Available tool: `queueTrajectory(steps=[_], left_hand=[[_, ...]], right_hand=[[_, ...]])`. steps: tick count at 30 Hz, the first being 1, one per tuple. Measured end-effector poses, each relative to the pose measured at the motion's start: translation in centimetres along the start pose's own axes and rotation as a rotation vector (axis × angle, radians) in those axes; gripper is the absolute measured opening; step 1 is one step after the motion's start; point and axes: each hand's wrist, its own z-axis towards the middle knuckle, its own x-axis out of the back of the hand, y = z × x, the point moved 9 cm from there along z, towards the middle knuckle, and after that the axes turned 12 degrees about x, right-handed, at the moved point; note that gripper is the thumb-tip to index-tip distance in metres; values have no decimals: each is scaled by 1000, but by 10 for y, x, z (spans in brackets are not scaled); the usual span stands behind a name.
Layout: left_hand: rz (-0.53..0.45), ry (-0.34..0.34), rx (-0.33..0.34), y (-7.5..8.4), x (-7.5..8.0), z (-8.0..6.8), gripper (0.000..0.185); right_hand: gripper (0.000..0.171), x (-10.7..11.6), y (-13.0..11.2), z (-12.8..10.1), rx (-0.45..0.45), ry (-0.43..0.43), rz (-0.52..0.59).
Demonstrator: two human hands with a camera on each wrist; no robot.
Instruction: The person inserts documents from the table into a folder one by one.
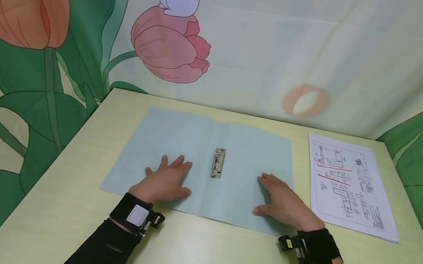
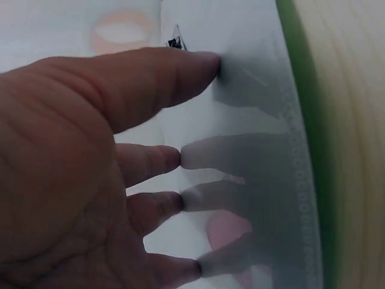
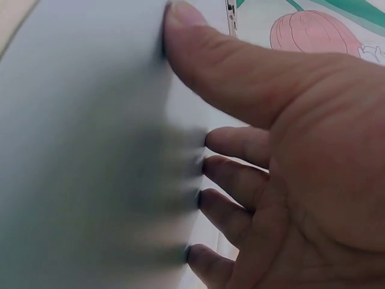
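A pale blue folder [image 1: 241, 155] lies spread flat on the table, its inner side up. Near its middle fold sits a metal clip [image 1: 217, 163]. My left hand [image 1: 165, 182] rests on the folder's left cover with fingers spread; in the left wrist view its fingertips [image 2: 171, 158] touch the glossy surface. On the right cover, my right hand [image 1: 285, 203] lies with its fingers extended, and the right wrist view shows thumb and fingertips [image 3: 219, 141] against the sheet. Neither hand grips anything.
A stack of printed paper [image 1: 352, 186] with technical drawings and red lines lies right of the folder. The pale wooden table [image 1: 191, 258] ends at the back against a curtain [image 1: 256, 56] printed with tulips and leaves. Each wrist wears a black strap with a small camera.
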Motion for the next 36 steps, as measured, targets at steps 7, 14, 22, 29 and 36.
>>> queueTrajectory(steps=[7,14,22,29,36], left_hand=[[93,-1,26,20,-14,-7,94],[151,35,-38,40,-7,-11,99],[269,54,-56,49,-3,-2,109],[354,118,-23,54,3,14,120],[318,79,-38,53,12,42,119]], right_hand=[[92,5,-5,-2,-27,89,-119],[96,-3,-14,12,-125,95,-218],[79,-11,-29,27,-20,17,-152],[72,-14,-30,30,6,-20,-146],[71,-16,-32,28,20,-37,-145]])
